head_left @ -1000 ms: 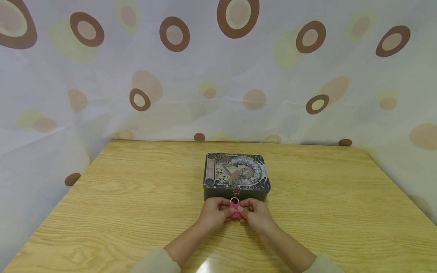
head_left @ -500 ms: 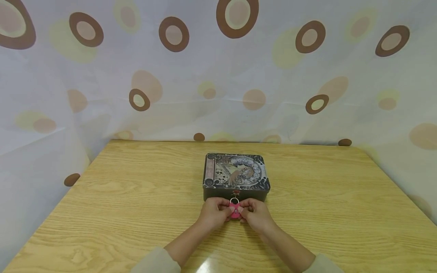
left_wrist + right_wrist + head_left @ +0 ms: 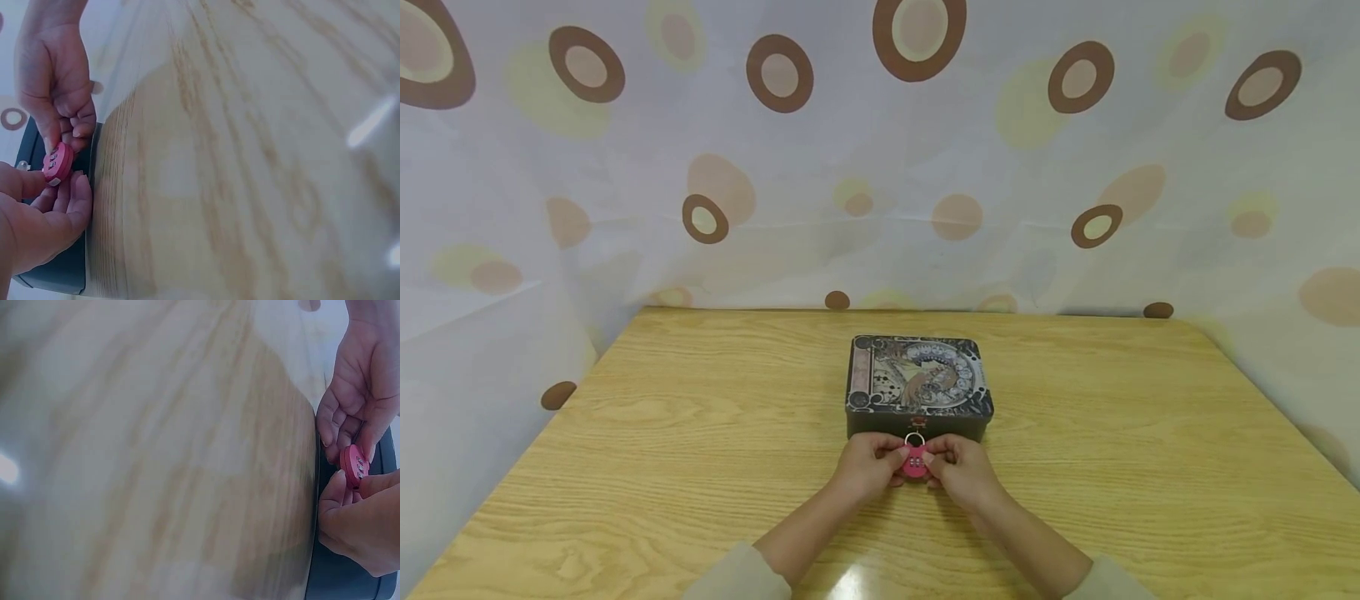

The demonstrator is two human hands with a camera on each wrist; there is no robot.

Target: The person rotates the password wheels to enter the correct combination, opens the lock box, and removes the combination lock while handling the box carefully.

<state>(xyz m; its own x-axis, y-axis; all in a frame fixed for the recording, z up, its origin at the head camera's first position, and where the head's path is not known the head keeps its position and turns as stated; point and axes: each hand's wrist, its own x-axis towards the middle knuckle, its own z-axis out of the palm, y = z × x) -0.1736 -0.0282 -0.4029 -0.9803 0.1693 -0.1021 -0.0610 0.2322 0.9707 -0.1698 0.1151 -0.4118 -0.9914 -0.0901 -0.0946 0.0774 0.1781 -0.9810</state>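
Note:
A small pink combination padlock point(image 3: 915, 463) with number dials on its face hangs by its silver shackle point(image 3: 914, 438) at the front of a dark tin box point(image 3: 921, 377). The box's lid is down and carries a printed picture. My left hand point(image 3: 867, 468) pinches the padlock's left side between thumb and fingers. From the other side my right hand point(image 3: 962, 471) pinches it too, thumb on the face near the dials. Both wrist views show the padlock point(image 3: 58, 164) between the two hands, against the box's dark front wall.
The box stands on a wood-grain table point(image 3: 715, 400), toward its middle. Behind and beside the table hangs a pale cloth point(image 3: 850, 142) with brown and yellow oval spots.
My left thumb has drawn back slightly to the left, so more of the dials on the padlock's face shows. The box and my right hand have stayed in place.

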